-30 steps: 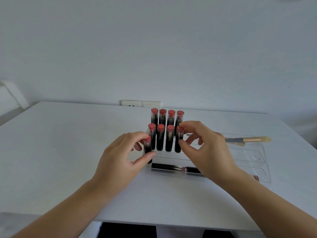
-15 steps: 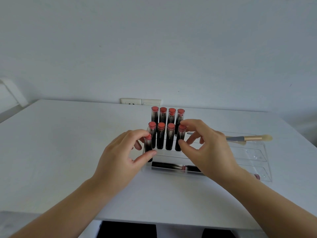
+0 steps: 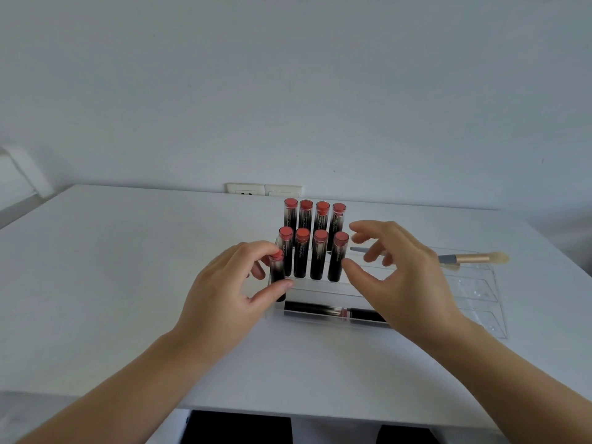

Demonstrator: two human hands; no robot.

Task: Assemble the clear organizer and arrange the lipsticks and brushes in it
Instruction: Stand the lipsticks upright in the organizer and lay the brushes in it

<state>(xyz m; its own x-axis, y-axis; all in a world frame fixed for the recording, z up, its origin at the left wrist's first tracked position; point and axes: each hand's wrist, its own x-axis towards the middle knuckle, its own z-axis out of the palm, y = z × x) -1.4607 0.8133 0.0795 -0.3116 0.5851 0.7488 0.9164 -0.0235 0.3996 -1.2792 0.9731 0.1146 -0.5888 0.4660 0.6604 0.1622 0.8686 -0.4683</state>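
Head view, left hand pinching lipstick

The right hand no longer pinches the rightmost lipstick of the front row: its fingers and thumb are now spread apart and clear of the tube, which stands upright on its own in the clear organizer. The hand sits a little further to the right than before, its fingertips blurred. The left hand now has its forefinger over the red cap of the lipstick at the left end, with the thumb lower on the dark tube.
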